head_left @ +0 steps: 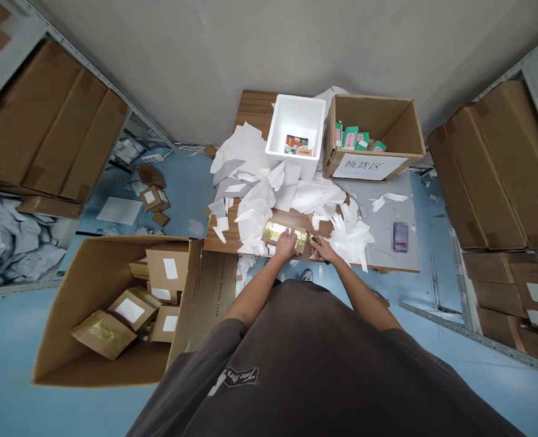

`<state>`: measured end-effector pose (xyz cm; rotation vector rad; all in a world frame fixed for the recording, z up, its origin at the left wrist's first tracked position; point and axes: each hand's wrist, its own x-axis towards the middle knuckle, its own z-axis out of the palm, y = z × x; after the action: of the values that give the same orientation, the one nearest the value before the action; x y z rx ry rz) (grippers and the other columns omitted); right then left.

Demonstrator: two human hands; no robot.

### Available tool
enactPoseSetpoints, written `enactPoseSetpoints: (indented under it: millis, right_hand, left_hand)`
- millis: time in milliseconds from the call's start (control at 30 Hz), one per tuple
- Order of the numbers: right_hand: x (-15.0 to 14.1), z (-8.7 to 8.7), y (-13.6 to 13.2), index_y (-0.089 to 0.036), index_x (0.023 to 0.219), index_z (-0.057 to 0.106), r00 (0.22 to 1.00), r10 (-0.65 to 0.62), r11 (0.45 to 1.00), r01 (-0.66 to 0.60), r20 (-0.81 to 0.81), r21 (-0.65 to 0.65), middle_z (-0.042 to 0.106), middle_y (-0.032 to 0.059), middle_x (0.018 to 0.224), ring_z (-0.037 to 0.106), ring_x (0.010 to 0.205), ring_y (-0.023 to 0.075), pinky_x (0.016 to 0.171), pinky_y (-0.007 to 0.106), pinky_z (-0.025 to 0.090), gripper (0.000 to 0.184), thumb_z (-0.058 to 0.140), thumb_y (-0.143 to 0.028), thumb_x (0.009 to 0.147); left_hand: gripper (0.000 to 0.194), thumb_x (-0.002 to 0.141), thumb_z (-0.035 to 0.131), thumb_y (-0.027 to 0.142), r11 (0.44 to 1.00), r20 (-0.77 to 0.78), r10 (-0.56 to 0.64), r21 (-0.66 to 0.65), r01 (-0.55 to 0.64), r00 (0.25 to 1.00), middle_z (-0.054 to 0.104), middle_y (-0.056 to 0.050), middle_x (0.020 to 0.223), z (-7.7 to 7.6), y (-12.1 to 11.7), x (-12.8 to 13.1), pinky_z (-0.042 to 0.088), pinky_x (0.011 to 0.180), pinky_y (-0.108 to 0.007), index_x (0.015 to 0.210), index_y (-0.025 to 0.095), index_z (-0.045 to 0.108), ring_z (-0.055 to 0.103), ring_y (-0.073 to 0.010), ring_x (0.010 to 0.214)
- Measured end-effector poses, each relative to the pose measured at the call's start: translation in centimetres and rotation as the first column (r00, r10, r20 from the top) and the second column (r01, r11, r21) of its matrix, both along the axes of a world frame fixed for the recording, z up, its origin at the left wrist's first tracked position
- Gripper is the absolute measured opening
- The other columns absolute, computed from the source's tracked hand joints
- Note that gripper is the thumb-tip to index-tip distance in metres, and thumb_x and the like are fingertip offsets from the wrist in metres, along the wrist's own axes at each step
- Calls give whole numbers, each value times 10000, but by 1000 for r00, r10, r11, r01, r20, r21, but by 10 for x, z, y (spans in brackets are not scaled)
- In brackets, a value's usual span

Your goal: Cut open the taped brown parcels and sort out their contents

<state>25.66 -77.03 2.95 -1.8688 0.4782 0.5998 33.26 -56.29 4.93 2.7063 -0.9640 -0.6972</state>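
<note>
Head view: at the desk's [256, 106] near edge, your left hand [286, 244] lay on a taped box [272, 230], grip unclear; right hand [322, 249] held a cutter [314, 239]; box seemed unopened.

A small, oblong cardboard box [274, 229] lies flat near the front edge of the table [228, 244]. It is tan, with shiny yellowish tape over its upper face that catches a bright glare; markings on it are too small to read. Its long side runs roughly along the table edge, the left end slightly farther back. The top looks closed, though part of it is covered. A slim yellow-and-black cutter [313, 239] is at the box's right end, slanting, its tip toward the box; whether they touch is unclear.
</note>
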Motion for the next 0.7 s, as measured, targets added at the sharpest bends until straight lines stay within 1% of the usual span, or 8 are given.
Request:
enactPoseSetpoints:
  millis: [67, 133, 233, 300, 400, 500, 600, 700]
  right_hand:
    - [-12, 7, -7, -251, 1233, 593, 989, 136, 990, -137, -56, -11, 711, -18, 808, 664, 606, 182, 636, 290, 552, 333, 466, -521, 1088]
    - [-9, 14, -12, -244, 1192, 661, 965, 259, 955, -262, -38, -139, 743, 10, 856, 707, 733, 203, 731, 292, 553, 293, 468, -445, 1099]
    - [12, 22, -18, -240, 1162, 736, 915, 404, 850, -377, -4, -368, 790, 72, 1050, 720, 1010, 269, 858, 312, 527, 258, 540, -385, 1077]
    - [27, 25, -22, -245, 1148, 758, 887, 461, 803, -432, -33, -410, 788, 79, 1094, 708, 1047, 278, 839, 303, 515, 258, 578, -412, 1067]
    - [33, 25, -30, -221, 1120, 755, 880, 459, 844, -474, -119, -252, 743, 52, 843, 690, 770, 218, 670, 265, 492, 348, 603, -527, 1054]
    - [24, 21, -29, -210, 1048, 708, 919, 351, 933, -360, -181, -16, 588, -20, 593, 543, 497, 158, 507, 247, 417, 431, 616, -630, 1023]
    - [11, 15, -14, -235, 941, 622, 944, 268, 961, -247, -195, 125, 507, -57, 519, 464, 422, 143, 448, 244, 368, 422, 621, -651, 1009]
    - [-5, 11, -4, -258, 866, 531, 965, 211, 969, -185, -154, 165, 486, -71, 509, 451, 408, 138, 443, 243, 360, 451, 590, -681, 1009]
  left_hand:
    - [832, 713, 952, 291, 1000, -7, -2, -4, 2, 1000, 427, -260, 1693, 1, -1, 4, 330, 1289, -523, 1444, 112, 597, 364, -437, 1601]
    - [848, 702, 960, 286, 1000, -10, -13, -3, 13, 1000, 430, -269, 1687, 1, -1, 8, 342, 1287, -506, 1445, 99, 595, 372, -437, 1598]
    - [857, 694, 972, 286, 999, -15, -37, 1, 37, 999, 442, -276, 1676, 1, -1, 10, 352, 1283, -486, 1439, 85, 599, 383, -435, 1592]
    - [858, 691, 979, 292, 999, -14, -38, 7, 38, 999, 444, -271, 1676, 0, -1, 9, 356, 1280, -479, 1436, 85, 607, 381, -435, 1592]
    - [873, 693, 985, 305, 1000, -5, -14, 4, 14, 1000, 446, -266, 1677, -1, 0, 8, 356, 1278, -472, 1449, 91, 605, 386, -431, 1589]
    - [917, 701, 984, 298, 999, 0, 12, -30, -12, 1000, 483, -277, 1648, -3, 0, 9, 350, 1277, -451, 1491, 77, 573, 406, -414, 1582]
    - [969, 664, 1010, 290, 999, -18, 10, -40, -10, 1000, 517, -295, 1613, -5, -2, 12, 348, 1274, -450, 1493, 58, 566, 409, -424, 1578]
    - [988, 668, 1016, 333, 998, -41, 19, -61, -22, 999, 550, -277, 1591, -6, 0, 17, 365, 1261, -453, 1508, 84, 559, 429, -425, 1565]
